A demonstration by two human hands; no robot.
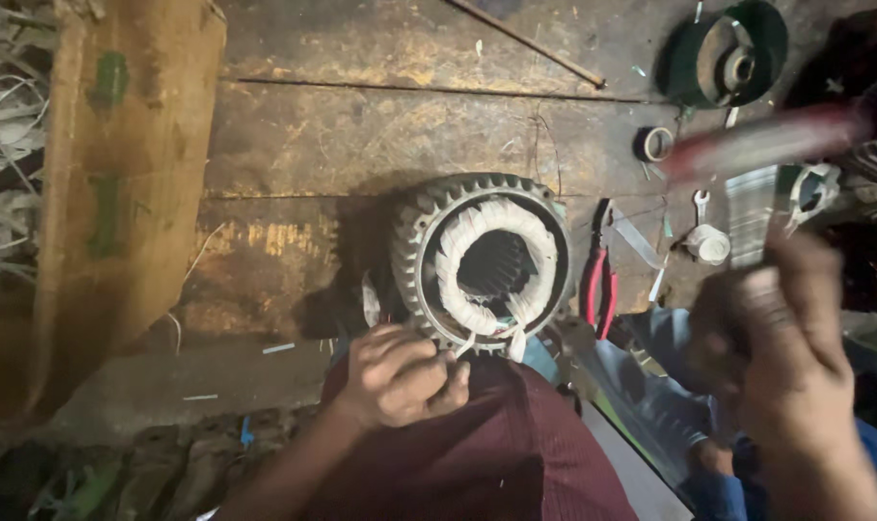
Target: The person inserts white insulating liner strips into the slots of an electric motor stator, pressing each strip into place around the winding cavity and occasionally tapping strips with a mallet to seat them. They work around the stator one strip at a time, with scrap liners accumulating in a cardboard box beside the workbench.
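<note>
Gripping: left hand (400, 376) fingers pinched on white wire ends, just below motor stator (482, 260).
Stator: heavy, rigid; windings fragile, hold finned housing.
Right hand (785, 347): blurred, grip unclear.

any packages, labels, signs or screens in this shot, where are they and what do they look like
No screen, sign or readable label shows.
Cardboard sheet: left side, standing tall, brown with green printed patches.
Tape roll: upper right on the wooden bench, small ring, dark with a pale core.
Motor stator: centre, no label visible; left hand at its lower edge.
Right hand: blurred, what it holds is unclear.
</note>
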